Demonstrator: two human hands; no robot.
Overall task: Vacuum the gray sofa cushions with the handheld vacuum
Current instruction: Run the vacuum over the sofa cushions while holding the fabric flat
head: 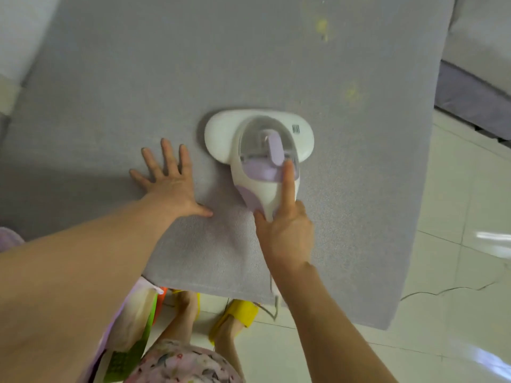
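Gray cushion [249, 64], vacuum [260, 150], unreadable code sticker [296, 129]

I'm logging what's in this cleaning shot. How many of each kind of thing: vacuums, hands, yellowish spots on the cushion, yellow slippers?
White and lilac handheld vacuum: 1
Bare hands: 2, left hand flat on the gray fabric sofa cushion, right hand on the vacuum's handle
Yellowish spots: 2
Yellow slippers: 1 visible
Total: 6

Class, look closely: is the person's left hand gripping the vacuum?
No: the left hand lies flat, fingers spread, on the gray cushion beside the handheld vacuum.
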